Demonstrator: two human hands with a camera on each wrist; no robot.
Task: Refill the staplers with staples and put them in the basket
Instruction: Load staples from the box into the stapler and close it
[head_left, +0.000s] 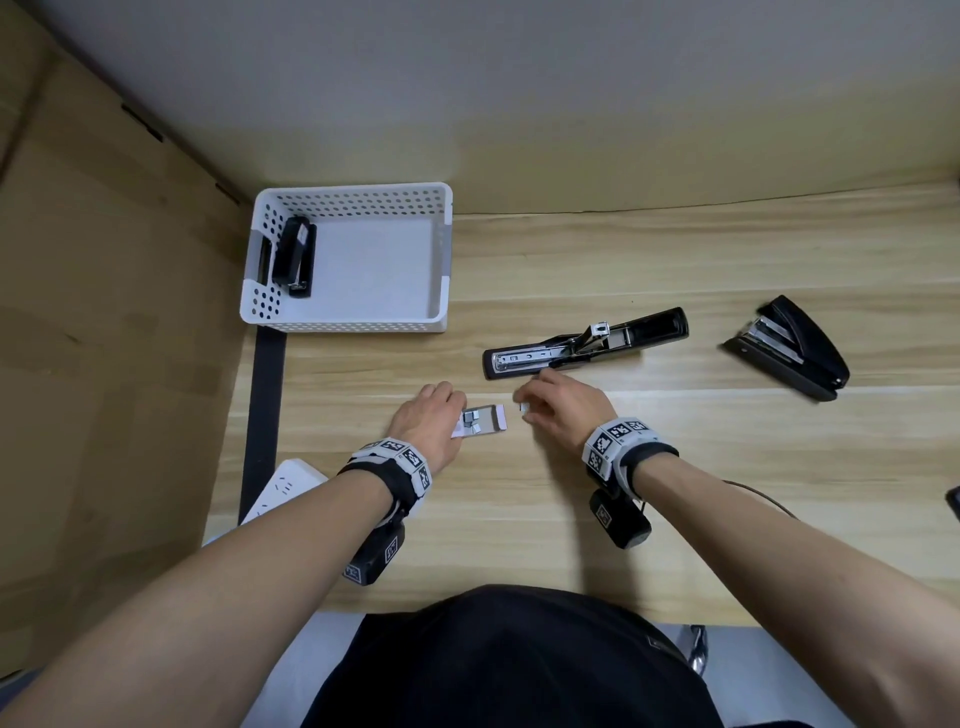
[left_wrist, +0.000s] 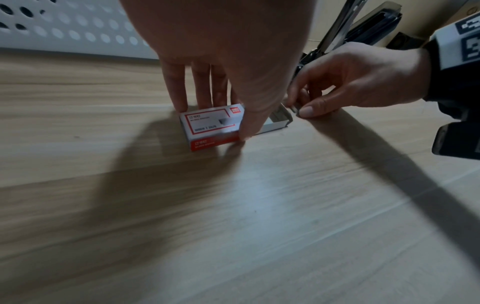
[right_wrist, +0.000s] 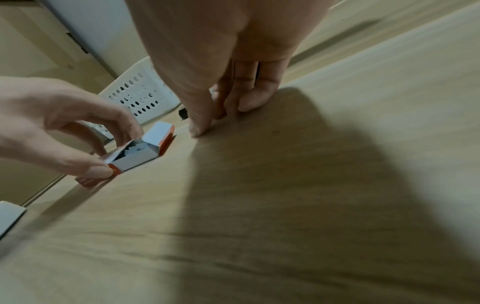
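Table (head_left: 675, 467): basket (head_left: 441, 260), staplers (head_left: 587, 343), box (head_left: 480, 421)

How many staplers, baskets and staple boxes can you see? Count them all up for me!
Staplers: 3 (one in the basket, one lying open, one at the right)
Baskets: 1
Staple boxes: 1
Total: 5

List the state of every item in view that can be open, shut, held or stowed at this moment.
Small red-and-white cardboard staple box: open, on the desk, gripped by the left hand.
Strip of metal staples: pinched in the right hand.
Long black stapler: opened flat on the wooden desk, magazine exposed.
Black stapler at right: closed, lying on the desk.
Black stapler in basket: closed, stowed.
White perforated plastic basket: holding one stapler.
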